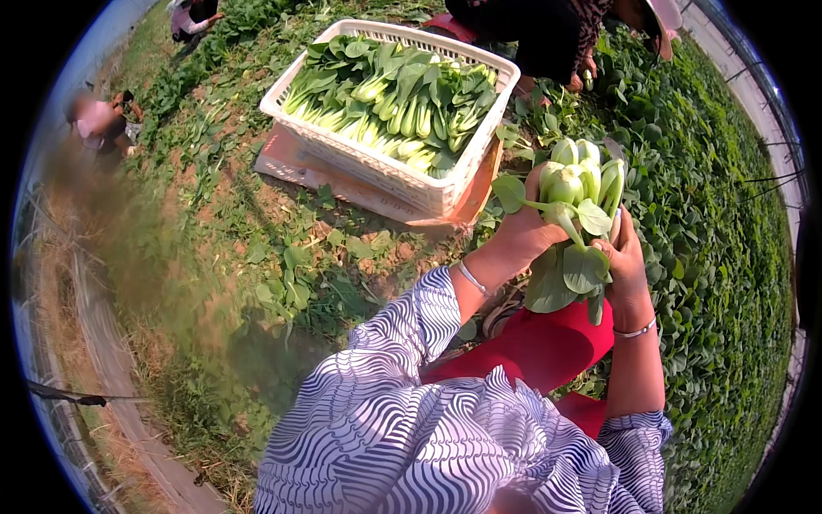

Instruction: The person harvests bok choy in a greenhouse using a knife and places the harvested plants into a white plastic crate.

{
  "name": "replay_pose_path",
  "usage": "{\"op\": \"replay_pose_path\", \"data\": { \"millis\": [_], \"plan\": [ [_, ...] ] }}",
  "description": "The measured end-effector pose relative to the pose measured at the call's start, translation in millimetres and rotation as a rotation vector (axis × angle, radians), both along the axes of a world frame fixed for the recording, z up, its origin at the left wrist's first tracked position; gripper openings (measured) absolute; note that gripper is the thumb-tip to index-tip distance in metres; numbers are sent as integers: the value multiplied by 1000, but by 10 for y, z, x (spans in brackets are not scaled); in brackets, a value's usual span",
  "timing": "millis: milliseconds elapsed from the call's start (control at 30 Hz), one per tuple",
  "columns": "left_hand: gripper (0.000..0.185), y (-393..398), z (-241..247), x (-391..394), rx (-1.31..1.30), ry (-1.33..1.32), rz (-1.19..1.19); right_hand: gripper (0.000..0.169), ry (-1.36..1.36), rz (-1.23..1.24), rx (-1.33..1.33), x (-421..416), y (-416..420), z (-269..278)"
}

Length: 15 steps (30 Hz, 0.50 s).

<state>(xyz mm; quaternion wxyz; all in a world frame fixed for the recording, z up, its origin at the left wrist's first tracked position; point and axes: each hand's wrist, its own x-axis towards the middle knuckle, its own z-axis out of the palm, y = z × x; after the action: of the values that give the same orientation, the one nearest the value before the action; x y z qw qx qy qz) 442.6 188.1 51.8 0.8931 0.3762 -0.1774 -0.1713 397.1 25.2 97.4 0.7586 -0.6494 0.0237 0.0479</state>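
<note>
My left hand [530,221] is closed around a bunch of bok choy [568,186], its pale bases turned up and its leaves hanging down over my red trousers. Close against the right side of the bunch, my right hand [623,257] grips a slim pale handle; a blade tip [613,148] shows above the stems, though most of the tool is hidden. A white plastic crate [359,170] full of bok choy [398,96] laid in rows stands ahead, left of my hands.
Beneath the crate lies an orange-pink printed sheet or box [308,168]. Growing leafy plants [713,289] fill the right side. A co-worker [546,38] crouches beyond the crate; other people [99,125] are at the far left. Loose leaves [292,276] litter the soil.
</note>
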Motion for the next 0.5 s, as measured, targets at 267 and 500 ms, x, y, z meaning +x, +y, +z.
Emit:
{"op": "replay_pose_path", "data": {
  "millis": [267,500],
  "plan": [
    [48,1447,-58,774,304,-70,712,30,75,175,-46,1159,507,-400],
    [73,3022,225,2019,1691,-670,949,31,-132,333,-483,2157,1428,-1186]
  ]
}}
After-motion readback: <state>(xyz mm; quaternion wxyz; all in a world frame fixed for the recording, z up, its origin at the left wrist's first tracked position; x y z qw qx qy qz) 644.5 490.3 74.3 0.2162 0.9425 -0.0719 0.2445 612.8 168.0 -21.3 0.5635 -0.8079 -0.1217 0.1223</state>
